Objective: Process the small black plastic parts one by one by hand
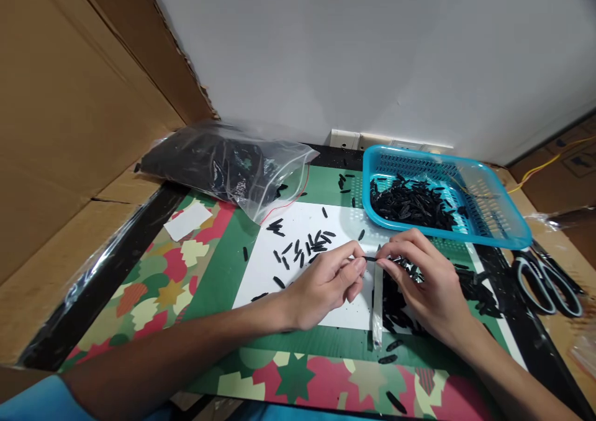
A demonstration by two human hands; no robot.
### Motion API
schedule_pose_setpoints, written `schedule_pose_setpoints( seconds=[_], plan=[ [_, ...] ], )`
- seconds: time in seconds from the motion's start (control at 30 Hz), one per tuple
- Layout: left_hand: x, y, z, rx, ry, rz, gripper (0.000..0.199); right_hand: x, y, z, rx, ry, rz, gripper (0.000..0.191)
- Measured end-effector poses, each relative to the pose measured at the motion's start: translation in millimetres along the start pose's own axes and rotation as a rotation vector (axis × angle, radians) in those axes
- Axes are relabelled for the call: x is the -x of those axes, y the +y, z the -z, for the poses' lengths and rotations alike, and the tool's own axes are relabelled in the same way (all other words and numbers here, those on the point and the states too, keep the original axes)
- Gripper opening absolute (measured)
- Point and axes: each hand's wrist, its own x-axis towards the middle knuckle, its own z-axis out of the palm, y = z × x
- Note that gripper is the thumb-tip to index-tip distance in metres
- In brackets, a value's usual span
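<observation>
My left hand (323, 281) and my right hand (428, 281) meet above a white sheet (344, 318). Between their fingertips is a small, thin black piece (369, 259), pinched at one end by each hand. Loose black pieces of a similar slender shape (317, 244) lie scattered on the sheet behind my left hand. Under and beside my right hand spreads a dense black heap (395, 306), partly hidden by that hand. A narrow whitish strip (377, 315) lies upright in view, along the heap's left edge.
A blue plastic basket (507, 238) with more black pieces stands at back right. Scissors (549, 284) lie beyond it. A clear zip bag (223, 166) full of dark contents sits at back left, near a white paper scrap (188, 221). Cardboard (93, 98) borders the left.
</observation>
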Motion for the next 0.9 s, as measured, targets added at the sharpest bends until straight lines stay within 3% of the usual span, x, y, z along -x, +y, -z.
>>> schedule_pose_setpoints(
  seconds=[0.33,0.9],
  plan=[
    [-3.6,1.6,-0.5,0.054,0.053,-0.058,0.045,0.8,2.3,0.0,-0.047,-0.042,0.067,0.013],
    [-2.7,5.3,-1.3,0.095,0.051,-0.015,0.044,0.7,1.0,1.5,-0.036,-0.016,0.058,0.015]
  ],
)
